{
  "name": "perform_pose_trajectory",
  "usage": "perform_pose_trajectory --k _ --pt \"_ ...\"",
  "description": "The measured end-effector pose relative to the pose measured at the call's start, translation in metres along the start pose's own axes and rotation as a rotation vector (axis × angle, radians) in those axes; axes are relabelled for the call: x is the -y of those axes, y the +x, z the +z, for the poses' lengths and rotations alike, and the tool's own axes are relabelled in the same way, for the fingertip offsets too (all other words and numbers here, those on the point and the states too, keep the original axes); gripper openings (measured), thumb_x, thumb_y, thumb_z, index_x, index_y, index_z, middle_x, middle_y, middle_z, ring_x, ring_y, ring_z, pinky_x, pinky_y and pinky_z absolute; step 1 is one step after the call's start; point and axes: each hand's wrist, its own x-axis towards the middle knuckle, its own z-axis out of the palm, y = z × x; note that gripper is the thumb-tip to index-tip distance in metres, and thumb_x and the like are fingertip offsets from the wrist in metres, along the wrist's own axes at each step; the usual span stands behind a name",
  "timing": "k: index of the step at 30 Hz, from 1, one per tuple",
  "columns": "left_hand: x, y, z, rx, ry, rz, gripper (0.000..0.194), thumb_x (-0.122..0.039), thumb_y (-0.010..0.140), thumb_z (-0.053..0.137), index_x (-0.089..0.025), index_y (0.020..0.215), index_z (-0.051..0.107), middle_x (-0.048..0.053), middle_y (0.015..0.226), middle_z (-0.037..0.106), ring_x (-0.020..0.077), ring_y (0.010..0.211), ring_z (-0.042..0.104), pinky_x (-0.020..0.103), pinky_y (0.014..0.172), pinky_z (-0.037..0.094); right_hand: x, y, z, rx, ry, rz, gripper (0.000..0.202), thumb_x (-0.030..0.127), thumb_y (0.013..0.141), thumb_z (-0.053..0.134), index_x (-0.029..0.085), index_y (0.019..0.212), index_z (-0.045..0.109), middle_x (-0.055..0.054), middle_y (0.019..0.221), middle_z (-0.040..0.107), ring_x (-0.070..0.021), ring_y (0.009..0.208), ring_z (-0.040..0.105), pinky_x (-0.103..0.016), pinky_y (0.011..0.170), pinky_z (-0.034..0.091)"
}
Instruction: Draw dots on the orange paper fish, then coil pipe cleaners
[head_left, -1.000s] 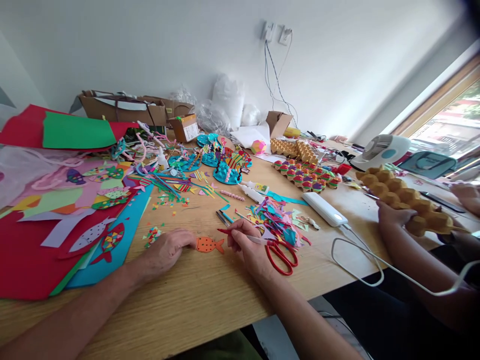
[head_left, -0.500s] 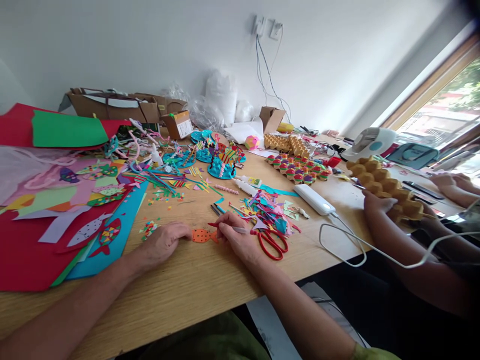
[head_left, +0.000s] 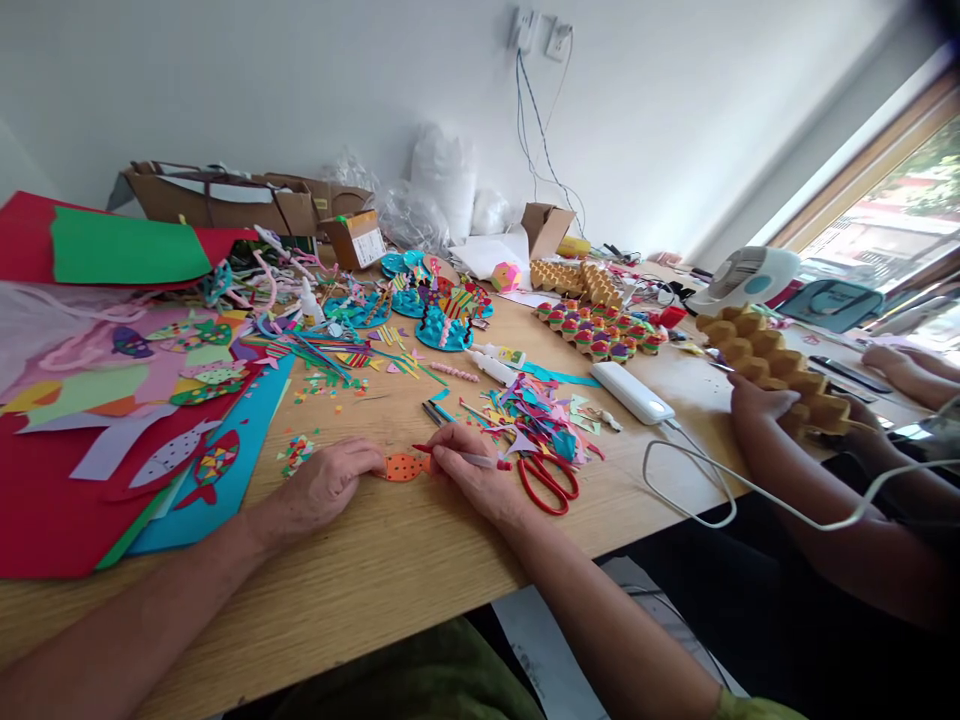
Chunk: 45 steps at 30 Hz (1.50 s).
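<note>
An orange paper fish (head_left: 403,468) with black dots lies flat on the wooden table in front of me. At its left end, the fingers of my left hand (head_left: 336,482) are closed together and hold its edge down. My right hand (head_left: 466,468) grips a red marker pen (head_left: 474,459) over the fish's right end, which the hand partly covers. Whether the pen tip touches the paper is too small to tell. Just right of that hand lie red-handled scissors (head_left: 550,484). Small paper bits (head_left: 298,455) are scattered beyond my left hand.
Coloured sheets (head_left: 67,510) with decorated paper fish cover the left side. Paper scraps (head_left: 544,410), glue bottles (head_left: 493,370) and a white power bank (head_left: 632,393) with a looping cable sit ahead and right. At far right another person's hand (head_left: 757,402) holds an egg carton (head_left: 772,365).
The view has shifted slightly. The red pen and my right hand have moved a little relative to the fish; my left hand stays at its left end.
</note>
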Motion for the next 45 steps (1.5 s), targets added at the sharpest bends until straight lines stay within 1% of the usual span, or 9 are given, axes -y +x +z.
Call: perform_pose_trajectory --k 7,12,17,22,25,31,34,40,45 --pt "-0.006 0.001 -0.001 -0.013 0.088 0.085 0.043 0.004 0.074 0.030 -0.017 0.090 0.064 0.006 0.094 0.067 0.0170 0.093 0.059 0.030 0.083 0.048 -0.002 0.000 -0.005 -0.054 -0.063 -0.046 0.006 0.025 0.079 0.053 0.020 0.076 0.057 0.003 0.064 0.057 -0.0112 0.058 0.052 -0.021 0.054 0.039" --pt "-0.010 0.001 -0.002 0.022 0.103 0.054 0.043 0.002 0.078 0.031 -0.018 0.094 0.065 0.005 0.097 0.067 0.0170 0.093 0.059 0.029 0.081 0.049 0.008 -0.006 -0.016 0.014 0.001 -0.005 0.016 0.033 0.082 0.053 0.020 0.088 0.060 0.000 0.074 0.060 -0.0131 0.066 0.056 -0.023 0.059 0.042" --pt "-0.006 0.000 -0.002 -0.023 0.098 0.029 0.043 0.002 0.075 0.031 -0.017 0.091 0.065 0.005 0.094 0.067 0.0169 0.092 0.060 0.030 0.081 0.049 0.017 -0.018 -0.026 0.022 -0.066 -0.062 0.019 0.033 0.084 0.052 0.020 0.095 0.063 -0.002 0.082 0.062 -0.0152 0.074 0.057 -0.025 0.065 0.043" --pt "-0.001 -0.001 0.000 -0.035 0.081 0.041 0.040 0.001 0.076 0.032 -0.018 0.090 0.064 0.005 0.092 0.067 0.0167 0.091 0.060 0.030 0.081 0.049 0.015 -0.027 -0.023 -0.047 -0.232 -0.124 0.015 0.028 0.087 0.049 0.022 0.095 0.061 -0.001 0.075 0.059 -0.0146 0.068 0.055 -0.025 0.061 0.040" --pt "-0.002 -0.001 0.000 -0.031 0.070 0.046 0.039 0.000 0.078 0.033 -0.018 0.090 0.064 0.005 0.091 0.067 0.0166 0.089 0.061 0.030 0.080 0.050 0.015 -0.028 -0.019 -0.027 -0.284 -0.135 0.015 0.027 0.088 0.049 0.021 0.094 0.061 0.000 0.070 0.058 -0.0137 0.062 0.053 -0.024 0.058 0.039" --pt "-0.004 -0.001 0.000 -0.011 0.053 0.022 0.040 0.001 0.078 0.033 -0.019 0.090 0.065 0.004 0.090 0.067 0.0170 0.087 0.060 0.030 0.077 0.050 0.016 -0.023 -0.015 0.005 -0.274 -0.166 0.016 0.026 0.088 0.048 0.021 0.095 0.061 -0.002 0.078 0.062 -0.0142 0.066 0.055 -0.025 0.060 0.040" --pt "-0.005 -0.001 -0.001 -0.007 0.058 0.019 0.039 0.000 0.079 0.032 -0.019 0.090 0.065 0.004 0.090 0.066 0.0169 0.087 0.059 0.030 0.077 0.050 0.016 -0.024 -0.014 -0.006 -0.216 -0.117 0.014 0.024 0.086 0.048 0.021 0.093 0.061 -0.001 0.076 0.061 -0.0137 0.066 0.054 -0.025 0.060 0.039" --pt "-0.005 0.000 -0.004 0.025 0.044 0.020 0.043 0.001 0.077 0.031 -0.020 0.091 0.067 0.004 0.093 0.067 0.0164 0.091 0.059 0.031 0.081 0.049 0.017 -0.026 -0.002 -0.081 0.187 0.074 0.008 0.028 0.077 0.057 0.020 0.076 0.057 0.002 0.066 0.053 -0.0113 0.059 0.047 -0.022 0.053 0.036" --pt "-0.004 -0.002 -0.003 0.053 0.029 -0.002 0.043 -0.002 0.079 0.032 -0.021 0.095 0.068 0.004 0.097 0.067 0.0167 0.094 0.058 0.031 0.083 0.049 0.010 -0.029 0.013 -0.108 0.027 0.099 0.009 0.015 0.072 0.050 0.020 0.073 0.057 0.003 0.064 0.053 -0.0118 0.058 0.047 -0.022 0.051 0.034"
